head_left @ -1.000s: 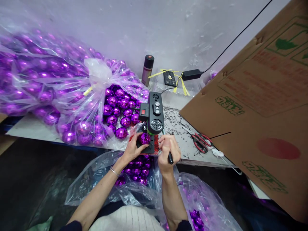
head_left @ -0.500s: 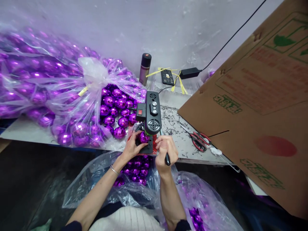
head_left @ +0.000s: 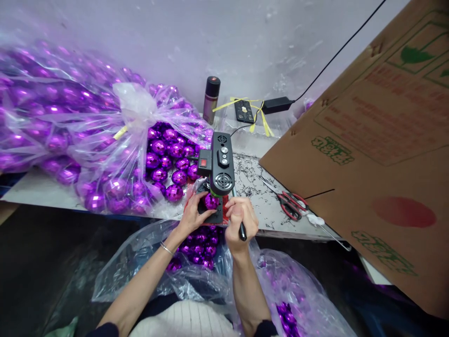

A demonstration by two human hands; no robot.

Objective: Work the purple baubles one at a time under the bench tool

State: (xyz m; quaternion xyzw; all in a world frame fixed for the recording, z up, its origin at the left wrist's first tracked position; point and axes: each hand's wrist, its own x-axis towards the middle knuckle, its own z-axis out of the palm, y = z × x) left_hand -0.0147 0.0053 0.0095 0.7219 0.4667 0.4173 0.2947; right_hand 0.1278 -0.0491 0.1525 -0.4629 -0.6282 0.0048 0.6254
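A small black bench drill press (head_left: 222, 161) with a red switch stands at the table's front edge. Under its head, on the black base (head_left: 216, 218), sits a shiny purple faceted ball (head_left: 211, 201). My left hand (head_left: 192, 213) holds this ball between thumb and fingers from the left side. On the other side, my right hand (head_left: 242, 219) is closed round the press's lever handle (head_left: 242, 231), whose black end sticks out below the fist. The top of the ball is partly hidden by the press head.
Purple balls (head_left: 175, 150) spill from a large clear bag (head_left: 135, 110) on the left. Red-handled scissors (head_left: 293, 206) lie beside a tall cardboard box (head_left: 379, 154). Behind are a spray can (head_left: 212, 99), a phone (head_left: 243, 111) and a black adapter (head_left: 278, 105). An open plastic bag (head_left: 140, 262) hangs below.
Both hands keep their holds with hardly any movement. The ball under the press head shows a little more, and the view has shifted slightly.
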